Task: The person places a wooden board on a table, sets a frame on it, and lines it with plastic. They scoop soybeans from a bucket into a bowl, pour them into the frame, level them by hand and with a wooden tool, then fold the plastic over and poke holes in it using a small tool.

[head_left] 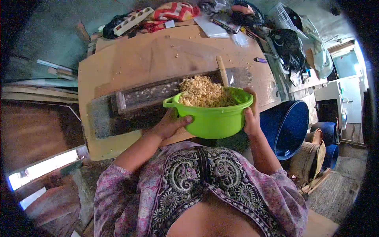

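Observation:
A bright green plastic basin [215, 122] is held up in front of my chest, over the near edge of the table. My left hand [171, 124] grips its left side, thumb on the outer wall. On the right side, my right hand [251, 112] is wrapped round the rim and wall. Crumbly yellowish pieces [203, 93] are heaped inside the basin, higher toward its left and far side. Behind it lies a long dark wooden trough [148, 94] with pale crumbs in it. A wooden stick or handle [222, 70] rises just beyond the basin.
The brown table [130, 51] has scattered crumbs and a purple marker [260, 60]. A power strip [133, 21], a red-and-white cloth [175, 12], papers [211, 27] and black bags [286, 47] line its far side. A blue barrel [285, 128] stands at the right.

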The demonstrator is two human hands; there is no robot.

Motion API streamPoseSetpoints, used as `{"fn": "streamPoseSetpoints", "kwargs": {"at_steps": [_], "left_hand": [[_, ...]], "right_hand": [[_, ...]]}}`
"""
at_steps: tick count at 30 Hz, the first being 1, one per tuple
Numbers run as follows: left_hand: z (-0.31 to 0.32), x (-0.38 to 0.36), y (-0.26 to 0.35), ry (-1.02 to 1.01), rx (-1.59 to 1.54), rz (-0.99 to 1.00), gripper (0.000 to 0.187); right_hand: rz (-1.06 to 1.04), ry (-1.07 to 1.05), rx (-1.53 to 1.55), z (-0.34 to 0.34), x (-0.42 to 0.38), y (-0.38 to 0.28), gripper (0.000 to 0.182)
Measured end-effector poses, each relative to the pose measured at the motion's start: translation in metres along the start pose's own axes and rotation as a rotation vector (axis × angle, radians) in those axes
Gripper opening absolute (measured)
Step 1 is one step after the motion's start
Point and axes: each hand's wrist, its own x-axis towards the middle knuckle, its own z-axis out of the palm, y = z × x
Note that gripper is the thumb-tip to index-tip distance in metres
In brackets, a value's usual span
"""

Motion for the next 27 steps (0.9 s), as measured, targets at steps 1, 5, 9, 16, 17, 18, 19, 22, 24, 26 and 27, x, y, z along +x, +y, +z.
{"fn": "streamPoseSetpoints", "kwargs": {"at_steps": [1, 5, 9, 16, 17, 18, 19, 22, 24, 26, 27], "left_hand": [[0.003, -0.005, 0.01, 0.003, -0.001, 0.004, 0.076], [-0.015, -0.024, -0.011, 0.061, 0.015, 0.051, 0.067], [-0.04, -0.028, -0.017, 0.025, -0.027, 0.019, 0.066], [-0.037, -0.069, 0.014, 0.155, -0.006, 0.283, 0.061], [-0.036, -0.077, 0.016, 0.164, -0.014, 0.27, 0.061], [-0.037, -0.084, 0.02, 0.124, -0.211, 0.155, 0.06], [-0.042, -0.082, 0.028, 0.074, -0.393, 0.07, 0.059], [-0.063, -0.09, 0.018, 0.18, -0.096, 0.094, 0.058], [-0.064, -0.093, 0.02, 0.123, -0.15, 0.182, 0.058], [-0.07, -0.098, 0.019, 0.211, -0.033, 0.282, 0.061], [-0.072, -0.102, 0.021, 0.214, -0.032, 0.288, 0.061]], "right_hand": [[-0.021, 0.01, 0.066, 0.003, 0.001, -0.004, 0.076], [0.121, -0.023, 0.021, 0.016, -0.011, 0.012, 0.071], [0.05, -0.088, 0.058, 0.039, -0.006, 0.002, 0.067], [-0.009, -0.122, 0.146, 0.072, 0.007, -0.014, 0.064], [0.04, -0.144, 0.095, 0.077, 0.008, -0.01, 0.064], [0.084, -0.161, 0.044, 0.083, 0.005, -0.009, 0.064], [0.062, -0.146, 0.011, 0.089, 0.001, -0.01, 0.064], [0.069, -0.182, 0.117, 0.105, 0.001, -0.011, 0.067], [0.026, -0.186, 0.046, 0.109, 0.004, -0.01, 0.069], [0.053, -0.244, 0.056, 0.116, 0.006, -0.019, 0.068], [0.048, -0.248, 0.058, 0.12, 0.007, -0.027, 0.068]]}}
